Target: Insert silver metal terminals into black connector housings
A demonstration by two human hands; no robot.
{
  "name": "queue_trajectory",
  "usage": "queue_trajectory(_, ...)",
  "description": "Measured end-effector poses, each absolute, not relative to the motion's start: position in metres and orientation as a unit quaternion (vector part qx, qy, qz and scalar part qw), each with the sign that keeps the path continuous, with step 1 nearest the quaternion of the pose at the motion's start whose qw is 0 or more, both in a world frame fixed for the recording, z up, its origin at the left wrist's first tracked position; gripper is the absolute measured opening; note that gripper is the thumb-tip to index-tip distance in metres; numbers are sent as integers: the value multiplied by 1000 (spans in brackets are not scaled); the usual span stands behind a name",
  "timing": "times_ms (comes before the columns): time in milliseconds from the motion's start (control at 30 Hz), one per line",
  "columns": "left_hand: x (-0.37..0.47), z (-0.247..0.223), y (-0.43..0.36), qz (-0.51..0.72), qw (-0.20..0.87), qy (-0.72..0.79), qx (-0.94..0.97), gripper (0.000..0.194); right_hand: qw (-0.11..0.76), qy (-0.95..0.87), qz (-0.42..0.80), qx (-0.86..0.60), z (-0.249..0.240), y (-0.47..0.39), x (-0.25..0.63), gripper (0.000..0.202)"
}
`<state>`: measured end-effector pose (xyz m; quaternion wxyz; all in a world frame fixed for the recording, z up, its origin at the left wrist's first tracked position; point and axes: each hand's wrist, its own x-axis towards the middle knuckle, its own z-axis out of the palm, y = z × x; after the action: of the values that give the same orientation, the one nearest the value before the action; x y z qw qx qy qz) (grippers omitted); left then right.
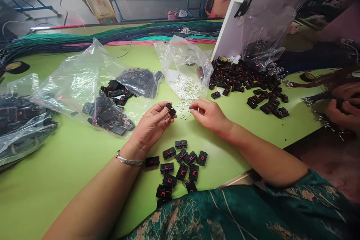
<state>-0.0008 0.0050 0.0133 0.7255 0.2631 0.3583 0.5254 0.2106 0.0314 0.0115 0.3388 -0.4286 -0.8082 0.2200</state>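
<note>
My left hand (154,122) grips a black plastic connector housing (171,110) between thumb and fingers, its slotted end turned up with a white spot in it. To the right, my right hand (209,115) is pinched, and a tiny white plug (191,111) shows at its fingertips. Small white plugs (184,109) lie scattered on the green table between the hands, spilling from a clear bag (184,63). Nearer my body, several black connectors with red clips (167,168) are spread on the table.
Clear bags of black connectors (107,114) stand to the left. At the right lies a heap of connectors (239,77) beside an upright white panel (233,18). Bundled wires (118,32) run along the back. Another person's hands (344,107) work at the far right.
</note>
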Motion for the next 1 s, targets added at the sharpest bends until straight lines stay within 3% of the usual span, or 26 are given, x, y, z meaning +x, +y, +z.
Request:
queue_trajectory(233, -1, 9, 7, 534, 716, 374, 250, 29, 77, -872, 93, -475, 13, 20, 191, 15)
queue_trajectory(400, 0, 7, 6, 515, 726, 363, 276, 32, 24, -875, 61, -480, 13, 17, 184, 22)
queue_trajectory(500, 0, 5, 5, 510, 728, 357, 286, 32, 83, -871, 109, -472, 11, 20, 190, 18)
queue_trajectory(700, 6, 3, 1, 490, 734, 356, 307, 30, 365, -774, 320, -406, 21, 26, 202, 10)
queue_trajectory(1000, 17, 8, -7, 471, 742, 352, 323, 27, 395, -708, 442, -383, 24, 14, 191, 9)
